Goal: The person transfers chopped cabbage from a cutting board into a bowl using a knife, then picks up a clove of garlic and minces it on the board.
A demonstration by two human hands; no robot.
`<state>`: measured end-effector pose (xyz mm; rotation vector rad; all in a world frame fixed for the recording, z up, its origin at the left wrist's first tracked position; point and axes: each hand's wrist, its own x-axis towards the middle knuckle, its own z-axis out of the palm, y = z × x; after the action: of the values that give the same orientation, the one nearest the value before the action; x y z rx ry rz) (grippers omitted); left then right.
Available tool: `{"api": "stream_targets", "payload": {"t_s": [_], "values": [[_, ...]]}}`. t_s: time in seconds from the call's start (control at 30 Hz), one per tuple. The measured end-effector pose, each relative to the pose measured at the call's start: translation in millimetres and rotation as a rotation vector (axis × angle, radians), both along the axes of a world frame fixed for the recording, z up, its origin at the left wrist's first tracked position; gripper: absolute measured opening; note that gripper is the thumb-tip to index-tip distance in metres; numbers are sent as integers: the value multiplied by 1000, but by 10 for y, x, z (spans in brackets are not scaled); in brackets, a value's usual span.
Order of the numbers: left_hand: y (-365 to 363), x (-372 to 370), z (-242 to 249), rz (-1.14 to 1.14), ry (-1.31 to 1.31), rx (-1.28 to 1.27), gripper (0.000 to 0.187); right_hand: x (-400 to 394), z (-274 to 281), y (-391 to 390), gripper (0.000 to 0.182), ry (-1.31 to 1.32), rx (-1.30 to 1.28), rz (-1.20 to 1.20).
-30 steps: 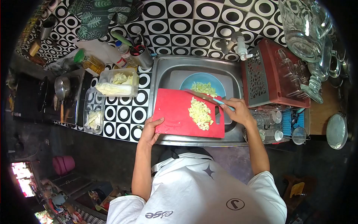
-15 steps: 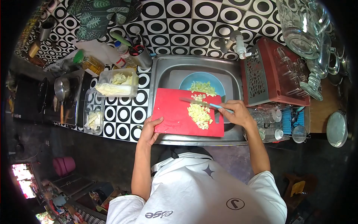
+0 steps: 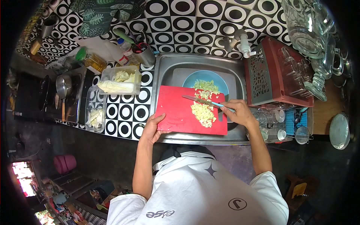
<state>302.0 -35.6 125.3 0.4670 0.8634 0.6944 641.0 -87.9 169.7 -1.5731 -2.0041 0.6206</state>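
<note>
My left hand (image 3: 153, 127) grips the lower left corner of a red cutting board (image 3: 172, 112), thumb on top. In my right hand (image 3: 240, 112) is a knife (image 3: 204, 101) with a light blue handle; its blade lies across the board, pointing left. Chopped pale green cabbage (image 3: 203, 114) is heaped on the board's right part, below the blade, with more pieces above it reaching the far edge. Beyond that edge a blue bowl (image 3: 189, 79), partly hidden by the board, holds more chopped cabbage (image 3: 207, 86).
Board and bowl are over a steel sink (image 3: 161, 71). At left, a plastic container (image 3: 138, 87) holds cabbage, and a smaller one (image 3: 98, 125) holds pieces. A stove (image 3: 77, 88) stands further left. A red dish rack (image 3: 262, 101) with glasses borders the right; a tap (image 3: 244, 47) hangs behind.
The knife has shifted slightly down along the board, and more chopped cabbage shows above the blade near the far edge. My left hand keeps its hold; the whole view has shifted slightly.
</note>
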Motion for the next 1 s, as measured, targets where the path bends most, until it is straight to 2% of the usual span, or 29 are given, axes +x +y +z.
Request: {"api": "stream_targets", "payload": {"t_s": [0.17,0.27,0.33,0.37,0.43,0.47,0.53,0.77,0.83,0.87,0.93,1.0], "values": [[1,-6,6,-14,8,-35,37,-13,-45,-7,18,-3,-4,-18],[-38,60,-49,63,24,85,41,-16,-2,-34,19,17,-27,-46],[-73,145,-74,227,145,194,46,-25,14,-51,20,17,-58,-86],[-92,173,-66,226,144,193,46,-19,0,-58,20,16,-58,-86],[-124,206,-28,153,319,332,60,-3,-47,-71,21,49,-29,-121],[-116,191,-75,153,318,333,60,-1,-48,-74,21,49,-28,-121],[-86,161,-199,52,425,526,77,1,-41,-84,22,61,-68,-129],[-133,171,-189,46,509,556,96,-5,-68,-107,23,66,-82,-152],[-105,145,-214,6,691,823,110,-10,-74,-99,23,64,-87,-156],[-116,128,-214,7,691,824,110,-14,-76,-95,23,64,-86,-155],[-145,132,-35,-103,1027,987,107,-19,-81,-93,23,73,-75,-151],[-151,119,-53,-138,1062,1007,103,-14,-105,-101,23,93,-79,-153]]}}
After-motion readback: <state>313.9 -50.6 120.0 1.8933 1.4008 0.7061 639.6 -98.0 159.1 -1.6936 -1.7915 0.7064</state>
